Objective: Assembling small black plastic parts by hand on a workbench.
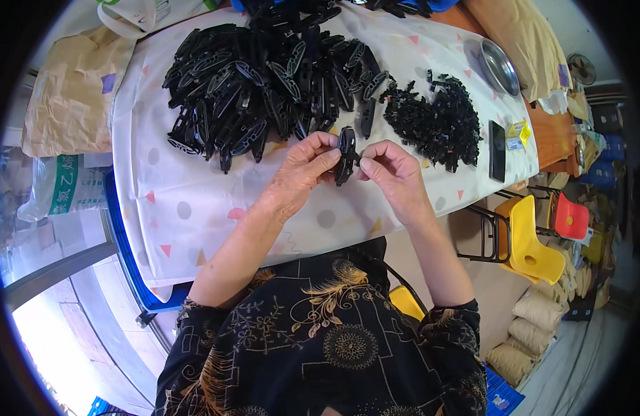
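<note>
My left hand (311, 163) is closed on a long, narrow black plastic part (345, 156), held upright over the near side of the table. The thumb and fingers of my right hand (391, 173) are pinched together at the part's right edge. Whatever sits between those fingertips is too small to make out. Beyond my left hand lies a large heap of similar long black plastic parts (243, 90), some with openwork frames. A lower pile of small black plastic pieces (437, 118) spreads beyond my right hand.
A white patterned cloth (320, 222) covers the table. At its right are a black phone (496, 151), a small yellow box (519, 135) and a round metal dish (500, 67). A brown paper sack (77, 93) stands at the left. Yellow (535, 243) and red chairs (571, 216) are at the right.
</note>
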### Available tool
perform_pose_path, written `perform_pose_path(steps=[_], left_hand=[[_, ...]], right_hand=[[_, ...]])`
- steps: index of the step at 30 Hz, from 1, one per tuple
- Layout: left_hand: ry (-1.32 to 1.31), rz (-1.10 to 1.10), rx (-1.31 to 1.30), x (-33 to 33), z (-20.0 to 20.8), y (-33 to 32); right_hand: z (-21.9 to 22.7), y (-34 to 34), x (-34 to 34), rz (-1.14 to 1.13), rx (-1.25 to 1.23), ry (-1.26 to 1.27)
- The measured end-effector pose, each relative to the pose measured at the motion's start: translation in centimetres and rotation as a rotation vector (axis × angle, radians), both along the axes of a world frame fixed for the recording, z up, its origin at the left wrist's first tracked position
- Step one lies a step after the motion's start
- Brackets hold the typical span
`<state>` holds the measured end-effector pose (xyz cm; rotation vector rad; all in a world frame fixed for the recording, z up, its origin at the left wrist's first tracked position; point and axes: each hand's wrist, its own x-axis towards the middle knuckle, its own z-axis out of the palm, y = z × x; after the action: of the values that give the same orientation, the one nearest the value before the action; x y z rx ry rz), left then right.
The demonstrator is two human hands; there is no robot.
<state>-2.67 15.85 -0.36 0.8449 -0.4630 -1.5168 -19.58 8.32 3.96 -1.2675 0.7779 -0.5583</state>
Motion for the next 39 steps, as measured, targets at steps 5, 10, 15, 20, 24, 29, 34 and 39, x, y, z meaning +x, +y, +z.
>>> perform_pose_path(steps=[5, 10, 15, 20, 24, 29, 34, 39], left_hand=[[-0.111, -0.068, 0.006, 0.9, -0.5, 0.9], [-0.240, -0.146, -0.010, 1.3, -0.4, 1.1], [-0.333, -0.199, 0.018, 1.1, -0.1, 1.5], [-0.226, -0.090, -0.009, 0.4, -0.7, 2.2], [-0.413, -0.090, -0.161, -0.9, -1.1, 3.3], [-0.618, -0.135, -0.049, -2.4, 0.6, 3.1], [-0.637, -0.120, -0.072, -4.2, 0.7, 2.3], [-0.746, -0.173, -0.074, -4.9, 2.2, 1.2]], right_hand=[[2.7, -0.6, 0.7, 0.322, -0.704, 0.291], [4.0, -0.5, 1.6, 0.514, -0.954, 0.419], [4.0, -0.8, 2.2, 0.616, -1.138, 0.457], [1.7, 0.0, 1.7, 0.366, -0.830, 0.421], [-1.3, 1.1, -0.1, 0.171, -0.275, 0.223], [-3.1, 2.9, -1.0, 0.063, 0.070, 0.003], [-3.4, 3.8, -1.6, -0.073, 0.046, -0.059], [-3.6, 3.8, -2.4, -0.166, 0.040, -0.133]])
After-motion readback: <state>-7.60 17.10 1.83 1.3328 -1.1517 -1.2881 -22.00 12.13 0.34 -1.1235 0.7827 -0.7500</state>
